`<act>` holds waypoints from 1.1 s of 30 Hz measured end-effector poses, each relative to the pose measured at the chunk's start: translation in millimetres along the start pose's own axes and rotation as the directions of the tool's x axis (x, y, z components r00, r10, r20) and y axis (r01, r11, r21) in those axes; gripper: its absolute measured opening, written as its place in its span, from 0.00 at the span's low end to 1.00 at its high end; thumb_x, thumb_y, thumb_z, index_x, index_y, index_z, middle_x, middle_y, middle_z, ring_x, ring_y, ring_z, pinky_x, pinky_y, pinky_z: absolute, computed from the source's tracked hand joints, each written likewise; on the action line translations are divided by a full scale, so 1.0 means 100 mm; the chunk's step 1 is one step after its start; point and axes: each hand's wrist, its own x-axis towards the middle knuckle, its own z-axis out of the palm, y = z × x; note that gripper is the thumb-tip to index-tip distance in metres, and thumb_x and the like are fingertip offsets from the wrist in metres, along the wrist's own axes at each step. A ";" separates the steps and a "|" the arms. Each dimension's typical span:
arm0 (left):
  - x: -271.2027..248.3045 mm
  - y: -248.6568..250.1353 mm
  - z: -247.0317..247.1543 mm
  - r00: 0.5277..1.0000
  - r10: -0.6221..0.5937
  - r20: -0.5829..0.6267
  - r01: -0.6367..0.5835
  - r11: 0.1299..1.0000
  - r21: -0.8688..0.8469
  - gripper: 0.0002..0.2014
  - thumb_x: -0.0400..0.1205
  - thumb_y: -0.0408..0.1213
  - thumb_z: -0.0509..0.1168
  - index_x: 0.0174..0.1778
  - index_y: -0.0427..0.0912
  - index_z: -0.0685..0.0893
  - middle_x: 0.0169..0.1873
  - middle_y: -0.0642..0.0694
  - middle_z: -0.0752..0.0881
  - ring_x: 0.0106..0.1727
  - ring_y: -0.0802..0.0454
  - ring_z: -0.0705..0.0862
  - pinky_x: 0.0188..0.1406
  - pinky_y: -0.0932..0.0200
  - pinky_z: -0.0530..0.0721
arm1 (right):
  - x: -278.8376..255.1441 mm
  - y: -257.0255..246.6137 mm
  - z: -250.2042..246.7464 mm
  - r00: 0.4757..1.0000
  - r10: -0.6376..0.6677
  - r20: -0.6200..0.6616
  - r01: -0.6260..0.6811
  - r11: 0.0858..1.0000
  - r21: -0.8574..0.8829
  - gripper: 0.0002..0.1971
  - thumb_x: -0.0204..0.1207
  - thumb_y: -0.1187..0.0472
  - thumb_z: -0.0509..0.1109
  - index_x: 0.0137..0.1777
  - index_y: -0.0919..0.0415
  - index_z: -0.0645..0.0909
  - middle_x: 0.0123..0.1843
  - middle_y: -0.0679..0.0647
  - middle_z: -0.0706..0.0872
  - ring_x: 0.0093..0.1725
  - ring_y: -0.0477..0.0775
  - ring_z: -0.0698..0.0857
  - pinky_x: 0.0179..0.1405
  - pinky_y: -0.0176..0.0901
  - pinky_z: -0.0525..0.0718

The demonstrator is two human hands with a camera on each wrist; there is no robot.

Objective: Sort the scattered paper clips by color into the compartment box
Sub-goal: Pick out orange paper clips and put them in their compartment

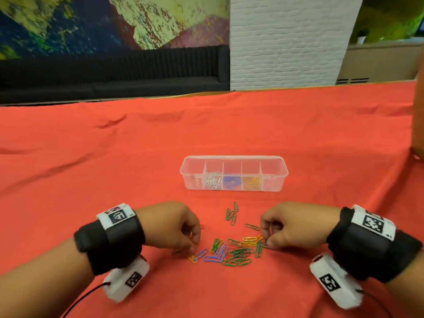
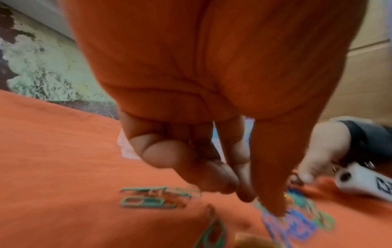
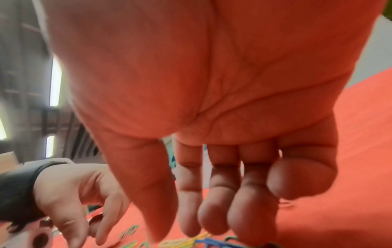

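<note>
The clear compartment box (image 1: 234, 188) stands mid-table; three middle sections hold white, blue and yellow clips, one color each. Nearer me lies a pile of paper clips (image 1: 234, 252), mostly green, with blue, yellow and orange. A few green clips (image 1: 232, 214) lie apart behind it. My left hand (image 1: 192, 247) is at the pile's left edge, fingers curled, thumb (image 2: 273, 208) down on blue clips; something red, seemingly red clips (image 3: 95, 217), sits in its curled fingers. My right hand (image 1: 267, 243) touches green clips at the pile's right edge, fingers (image 3: 214, 218) loosely bent with nothing between them.
A wrinkled red cloth (image 1: 114, 157) covers the whole table. A brown cardboard box (image 1: 418, 122) stands at the right edge. Beyond the far edge are a black sofa (image 1: 114, 76) and a white brick pillar (image 1: 286, 42).
</note>
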 end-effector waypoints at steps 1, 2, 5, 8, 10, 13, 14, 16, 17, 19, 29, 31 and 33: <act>-0.03 -0.02 0.04 1.000 0.008 0.004 -0.008 1.000 0.015 0.10 0.71 0.47 0.75 0.47 0.53 0.88 0.35 0.55 0.88 0.33 0.62 0.82 0.39 0.59 0.81 | 0.04 -0.05 0.02 1.000 -0.018 -0.007 0.018 0.999 -0.031 0.07 0.71 0.52 0.73 0.48 0.49 0.84 0.32 0.43 0.85 0.30 0.40 0.80 0.35 0.39 0.78; -0.06 -0.03 0.08 1.000 0.024 0.004 -0.025 0.999 0.049 0.12 0.71 0.49 0.75 0.48 0.54 0.88 0.38 0.54 0.88 0.36 0.61 0.84 0.40 0.58 0.83 | 0.09 -0.10 0.04 0.999 -0.037 -0.020 0.036 0.997 -0.065 0.07 0.71 0.53 0.72 0.49 0.49 0.84 0.33 0.43 0.85 0.31 0.39 0.80 0.34 0.37 0.77; -0.10 -0.03 0.21 0.995 0.100 -0.009 -0.099 0.992 0.082 0.12 0.71 0.48 0.73 0.50 0.54 0.87 0.42 0.52 0.87 0.41 0.57 0.85 0.43 0.55 0.84 | 0.21 -0.25 0.09 0.993 -0.089 -0.074 0.075 0.983 -0.168 0.08 0.73 0.56 0.69 0.51 0.48 0.84 0.33 0.42 0.81 0.33 0.40 0.78 0.34 0.35 0.73; -0.12 -0.04 0.28 0.992 0.124 -0.038 -0.121 0.990 0.078 0.08 0.73 0.46 0.70 0.47 0.54 0.86 0.44 0.54 0.85 0.41 0.58 0.83 0.45 0.54 0.83 | 0.28 -0.31 0.14 0.995 -0.074 -0.071 0.056 0.971 -0.231 0.08 0.72 0.58 0.67 0.50 0.49 0.83 0.35 0.42 0.80 0.39 0.48 0.79 0.37 0.40 0.74; -0.13 -0.05 0.29 0.991 0.129 -0.043 -0.123 0.985 0.121 0.06 0.76 0.45 0.68 0.47 0.53 0.85 0.46 0.55 0.82 0.43 0.59 0.81 0.47 0.54 0.82 | 0.29 -0.31 0.16 0.997 -0.049 -0.056 0.034 0.969 -0.246 0.06 0.71 0.60 0.66 0.45 0.51 0.81 0.35 0.43 0.81 0.38 0.49 0.79 0.37 0.41 0.75; -0.15 -0.07 0.28 0.986 0.144 -0.080 -0.133 0.984 0.121 0.04 0.77 0.43 0.65 0.45 0.51 0.83 0.45 0.56 0.81 0.43 0.58 0.80 0.49 0.54 0.81 | 0.25 -0.31 0.16 0.997 -0.067 -0.043 0.054 0.967 -0.251 0.06 0.70 0.61 0.63 0.43 0.53 0.81 0.35 0.44 0.81 0.37 0.49 0.79 0.39 0.42 0.78; -0.15 -0.09 0.25 0.984 0.142 -0.106 -0.131 0.986 0.103 0.04 0.78 0.43 0.65 0.44 0.50 0.83 0.43 0.56 0.83 0.41 0.57 0.81 0.48 0.54 0.81 | 0.23 -0.31 0.15 0.996 -0.077 -0.048 0.064 0.971 -0.231 0.05 0.71 0.61 0.64 0.43 0.53 0.81 0.34 0.44 0.81 0.36 0.49 0.78 0.39 0.42 0.78; -0.13 -0.09 0.19 0.978 0.125 -0.165 -0.131 0.991 -0.026 0.02 0.78 0.41 0.64 0.44 0.50 0.82 0.38 0.54 0.87 0.37 0.55 0.83 0.43 0.53 0.83 | 0.21 -0.26 0.09 0.992 -0.094 -0.090 0.080 0.986 -0.148 0.03 0.73 0.60 0.66 0.43 0.54 0.80 0.33 0.44 0.81 0.34 0.46 0.78 0.37 0.41 0.76; -0.12 -0.06 0.16 0.977 0.108 -0.184 -0.141 0.974 -0.177 0.02 0.79 0.37 0.64 0.45 0.49 0.80 0.37 0.52 0.88 0.35 0.52 0.84 0.40 0.52 0.84 | 0.21 -0.24 0.05 0.989 -0.096 -0.116 0.088 0.994 -0.070 0.01 0.73 0.60 0.67 0.43 0.55 0.80 0.32 0.44 0.81 0.32 0.45 0.77 0.37 0.41 0.77; -0.06 0.04 0.12 0.977 0.066 -0.203 -0.160 0.857 -0.489 0.09 0.81 0.29 0.62 0.52 0.47 0.78 0.36 0.48 0.88 0.33 0.48 0.83 0.32 0.53 0.81 | 0.20 -0.20 -0.01 0.987 -0.086 -0.139 0.110 0.977 0.181 0.03 0.74 0.62 0.71 0.45 0.56 0.81 0.31 0.45 0.81 0.29 0.43 0.77 0.35 0.44 0.78; 0.25 0.32 0.17 0.974 -0.067 -0.218 0.087 0.993 0.085 0.11 0.74 0.48 0.65 0.40 0.44 0.84 0.36 0.48 0.90 0.36 0.48 0.85 0.34 0.62 0.78 | 0.10 -0.22 0.03 1.000 0.015 -0.002 -0.014 0.968 0.252 0.06 0.65 0.63 0.63 0.41 0.56 0.78 0.30 0.48 0.81 0.28 0.48 0.79 0.30 0.44 0.76; 0.26 0.36 0.17 0.976 -0.074 -0.206 0.114 0.976 0.187 0.14 0.73 0.52 0.69 0.41 0.44 0.87 0.35 0.47 0.90 0.38 0.47 0.86 0.33 0.61 0.79 | 0.09 -0.26 0.04 1.000 0.001 0.001 -0.001 0.999 0.053 0.03 0.66 0.61 0.67 0.39 0.54 0.78 0.29 0.45 0.79 0.27 0.44 0.75 0.27 0.36 0.72; 0.26 0.39 0.17 0.978 -0.081 -0.194 0.129 0.959 0.251 0.15 0.73 0.51 0.69 0.42 0.43 0.88 0.36 0.45 0.90 0.37 0.45 0.86 0.34 0.60 0.79 | 0.10 -0.29 0.05 1.000 -0.003 -0.031 0.000 0.997 -0.083 0.03 0.67 0.58 0.71 0.40 0.52 0.80 0.29 0.44 0.78 0.28 0.42 0.74 0.26 0.35 0.70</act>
